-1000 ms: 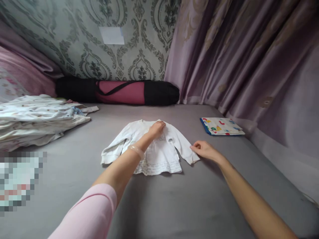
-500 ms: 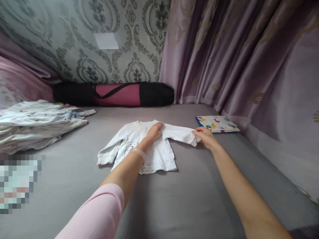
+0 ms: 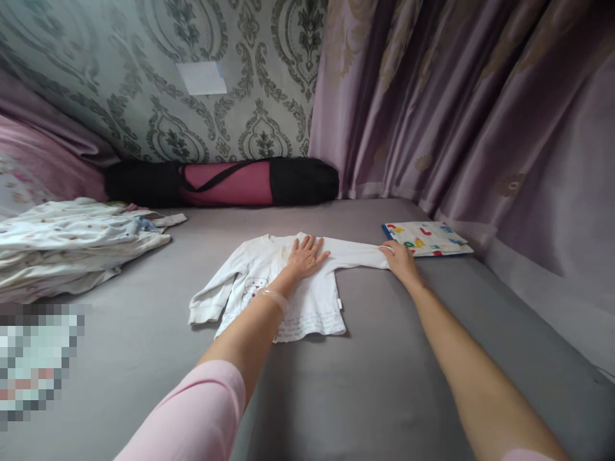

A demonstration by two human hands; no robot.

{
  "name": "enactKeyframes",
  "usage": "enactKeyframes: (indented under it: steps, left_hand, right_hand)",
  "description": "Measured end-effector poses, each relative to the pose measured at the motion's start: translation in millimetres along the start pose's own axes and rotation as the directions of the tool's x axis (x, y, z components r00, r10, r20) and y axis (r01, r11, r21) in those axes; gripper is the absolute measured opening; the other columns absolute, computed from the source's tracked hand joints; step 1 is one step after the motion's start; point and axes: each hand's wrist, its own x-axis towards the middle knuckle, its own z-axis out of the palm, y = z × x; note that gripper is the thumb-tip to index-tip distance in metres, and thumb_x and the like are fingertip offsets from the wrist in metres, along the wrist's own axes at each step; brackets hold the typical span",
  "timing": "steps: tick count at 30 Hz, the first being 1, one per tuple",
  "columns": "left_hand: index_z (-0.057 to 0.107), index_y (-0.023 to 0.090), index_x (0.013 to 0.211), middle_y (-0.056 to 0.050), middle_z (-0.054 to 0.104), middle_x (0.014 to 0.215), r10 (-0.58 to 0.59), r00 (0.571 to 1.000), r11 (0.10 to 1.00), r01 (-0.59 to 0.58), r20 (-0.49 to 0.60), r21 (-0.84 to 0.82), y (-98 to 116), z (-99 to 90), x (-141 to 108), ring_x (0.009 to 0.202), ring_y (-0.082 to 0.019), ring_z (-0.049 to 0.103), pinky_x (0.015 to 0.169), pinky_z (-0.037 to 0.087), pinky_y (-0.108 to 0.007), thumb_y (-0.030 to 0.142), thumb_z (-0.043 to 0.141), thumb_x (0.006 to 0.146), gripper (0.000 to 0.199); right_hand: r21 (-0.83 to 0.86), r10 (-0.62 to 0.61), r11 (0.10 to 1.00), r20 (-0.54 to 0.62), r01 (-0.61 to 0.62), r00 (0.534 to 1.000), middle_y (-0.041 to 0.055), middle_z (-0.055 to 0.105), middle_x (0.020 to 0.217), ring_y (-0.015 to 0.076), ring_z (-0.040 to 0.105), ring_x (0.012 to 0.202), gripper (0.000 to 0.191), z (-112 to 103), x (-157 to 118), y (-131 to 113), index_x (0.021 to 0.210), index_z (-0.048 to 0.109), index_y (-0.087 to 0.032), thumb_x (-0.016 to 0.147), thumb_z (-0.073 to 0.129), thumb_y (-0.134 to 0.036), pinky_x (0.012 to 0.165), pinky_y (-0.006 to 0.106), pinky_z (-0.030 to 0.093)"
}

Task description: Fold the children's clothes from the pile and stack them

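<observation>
A small white long-sleeved shirt (image 3: 312,307) lies spread on the grey bed surface (image 3: 375,384), with an animal-face print partly covered by my forearm and lines of lettering along its hem. My left hand (image 3: 306,256) rests flat on the upper chest near the right-hand shoulder, fingers spread. My right hand (image 3: 401,261) grips the cuff end of the right-hand sleeve (image 3: 360,252), which is stretched straight out to the side. The other sleeve (image 3: 211,301) slants down to the left, untouched.
A folded cloth with colourful prints (image 3: 427,237) lies just beyond my right hand. A heap of light clothes (image 3: 81,237) is at the left. Along the patterned wall lies a long black and maroon bag (image 3: 230,182). Purple curtains (image 3: 408,96) hang at the right.
My left hand has spread its fingers flat on the shirt. My right hand has moved slightly outward, and the sleeve is now straighter and flatter.
</observation>
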Motion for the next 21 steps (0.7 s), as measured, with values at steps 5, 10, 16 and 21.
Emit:
enactKeyframes:
  steps: [5, 10, 16, 21]
  left_hand:
    - [0.03, 0.025, 0.148, -0.015, 0.025, 0.156, 0.017, 1.0, 1.0, -0.017, -0.003, -0.002, 0, 0.0, 0, 0.145, -0.032, 0.019, 0.114, 0.011, -0.057, 0.07, 0.023, 0.089, 0.075]
    - [0.033, 0.024, 0.147, -0.017, 0.027, 0.155, -0.023, 1.0, 1.0, 0.023, 0.007, -0.013, 5, -2.8, 4, 0.143, -0.034, 0.021, 0.112, 0.012, -0.061, 0.07, 0.028, 0.088, 0.075]
    - [0.035, 0.023, 0.145, -0.018, 0.029, 0.154, -0.079, 0.997, 0.997, 0.079, -0.01, -0.001, 15, -1.7, 5, 0.143, -0.035, 0.022, 0.11, 0.011, -0.063, 0.063, 0.031, 0.091, 0.068]
    - [0.033, 0.021, 0.146, -0.018, 0.028, 0.154, -0.071, 0.997, 0.997, 0.071, -0.029, 0.012, 16, 1.0, 2, 0.143, -0.036, 0.02, 0.111, 0.009, -0.063, 0.063, 0.027, 0.092, 0.069]
  right_hand:
    - [-0.269, 0.094, 0.961, 0.075, -0.071, 0.993, 0.0161, 0.065, 0.109, 0.0262, 0.061, 0.101, 0.03, 2, -5, -11, 0.113, 0.063, -0.015, 0.094, 0.044, -0.027, 0.085, 0.035, 0.044]
    - [-0.293, 0.137, 0.949, 0.068, -0.112, 0.988, 0.0165, 0.065, 0.107, 0.0273, 0.06, 0.104, 0.03, -5, -3, -11, 0.115, 0.061, -0.012, 0.094, 0.046, -0.027, 0.086, 0.035, 0.045]
    - [-0.384, 0.206, 0.905, 0.023, -0.181, 0.978, 0.0197, 0.062, 0.111, 0.0307, 0.061, 0.1, 0.035, -9, -9, -24, 0.12, 0.057, -0.013, 0.097, 0.044, -0.035, 0.08, 0.038, 0.046]
    - [-0.498, 0.156, 0.859, 0.034, -0.118, 0.987, 0.0214, 0.06, 0.112, 0.0304, 0.062, 0.095, 0.036, -5, -15, -30, 0.117, 0.058, -0.011, 0.099, 0.036, -0.033, 0.077, 0.04, 0.045]
